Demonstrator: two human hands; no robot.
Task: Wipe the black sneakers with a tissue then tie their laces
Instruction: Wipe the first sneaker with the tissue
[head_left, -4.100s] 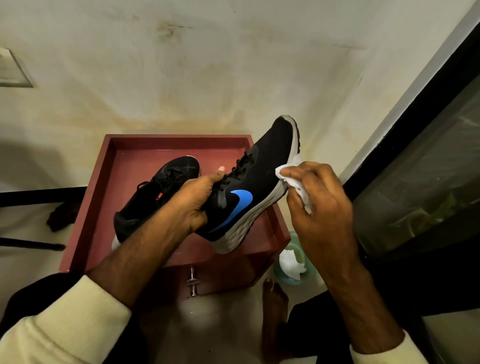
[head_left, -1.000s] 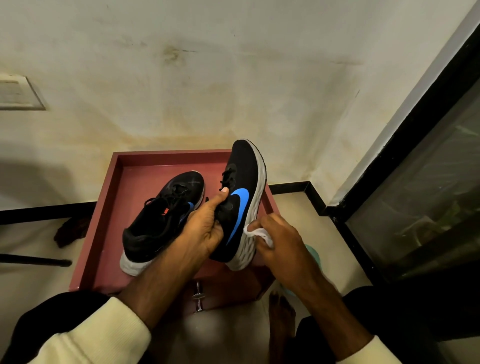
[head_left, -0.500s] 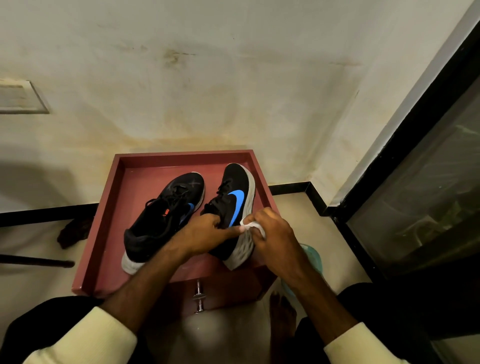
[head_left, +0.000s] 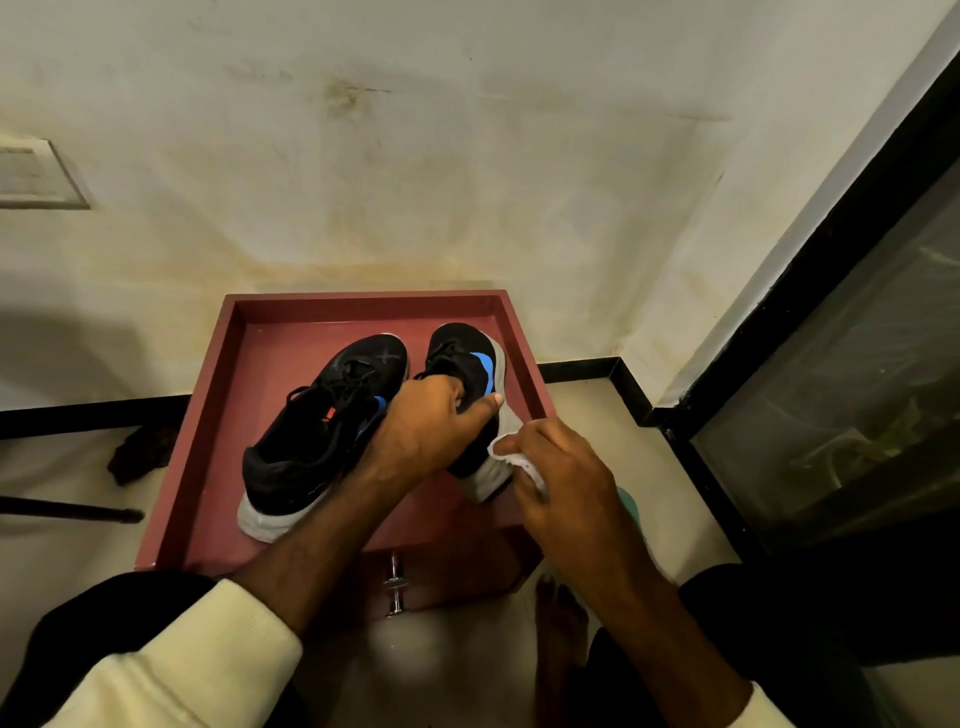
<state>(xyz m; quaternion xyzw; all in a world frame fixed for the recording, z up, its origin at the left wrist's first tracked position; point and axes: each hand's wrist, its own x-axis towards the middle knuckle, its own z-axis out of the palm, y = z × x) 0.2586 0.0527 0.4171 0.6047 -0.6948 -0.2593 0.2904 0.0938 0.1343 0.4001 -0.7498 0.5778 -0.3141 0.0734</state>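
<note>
Two black sneakers with blue logos and white soles sit side by side on the red tray-like top of a small cabinet (head_left: 218, 415). My left hand (head_left: 431, 426) grips the right sneaker (head_left: 467, 358) over its collar, thumb along the outer side. My right hand (head_left: 556, 467) holds a crumpled white tissue (head_left: 514, 460) against that sneaker's white sole near the heel. The left sneaker (head_left: 322, 431) lies untouched, its laces loose.
The cabinet has a metal drawer handle (head_left: 396, 587) facing me. A teal bowl (head_left: 626, 501) peeks out on the floor behind my right hand. My bare foot (head_left: 561, 623) is on the floor. A dark glass door (head_left: 831, 389) stands at right; a stained wall is behind.
The right sneaker has come down from a lifted, tilted pose to rest on the cabinet top beside the other. My right hand with the tissue has moved from the toe to the heel.
</note>
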